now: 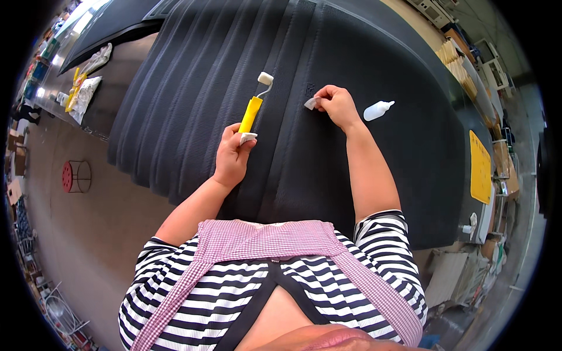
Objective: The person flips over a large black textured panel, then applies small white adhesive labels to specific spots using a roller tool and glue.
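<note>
My left hand [232, 155] grips the lower end of a small roller [252, 111] with a yellow handle and a white roller head, which points away from me over a large ribbed black mat [193, 88]. A small white piece sits between the fingers of that hand too. My right hand [336, 103] pinches a small white patch [309, 103] against the mat, next to a dark seam.
A white squeeze bottle [377, 110] lies on the mat just right of my right hand. A yellow sheet [480, 167] rests at the right edge. Bags and yellow items [82, 88] lie at the far left. A red stool [75, 176] stands on the floor.
</note>
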